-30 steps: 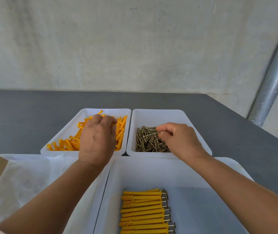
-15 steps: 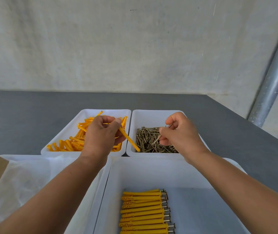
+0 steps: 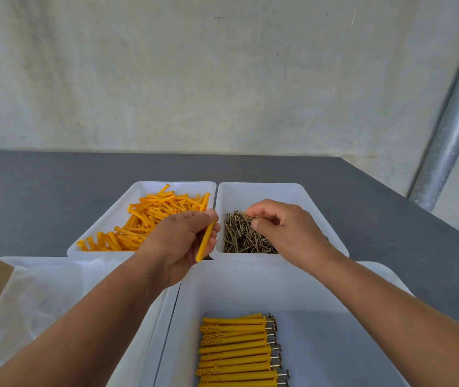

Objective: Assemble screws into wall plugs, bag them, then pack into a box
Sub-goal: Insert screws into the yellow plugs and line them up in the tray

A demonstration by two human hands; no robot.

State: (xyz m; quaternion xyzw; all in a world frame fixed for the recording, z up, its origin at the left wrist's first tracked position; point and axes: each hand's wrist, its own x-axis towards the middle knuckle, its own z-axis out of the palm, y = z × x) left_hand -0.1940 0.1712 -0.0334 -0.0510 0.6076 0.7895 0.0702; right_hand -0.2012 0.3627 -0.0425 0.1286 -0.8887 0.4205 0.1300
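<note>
Head view: left hand (image 3: pixel 176 248), slim yellow plug (image 3: pixel 206 241); right hand (image 3: pixel 288 233), threaded screw (image 3: pixel 246 216)

Work area: dark grey tabletop set against a pale wall, under even light.
The wall (image 3: pixel 222 79) was off-white, mottled and scuffed, with fine scratches at upper right and one small dark mark near top centre. The tabletop (image 3: pixel 41 196) was matte and met the wall along its far edge. A dull metal pipe (image 3: pixel 450 135) ran slantwise up the right side. Shadows were faint.
</note>
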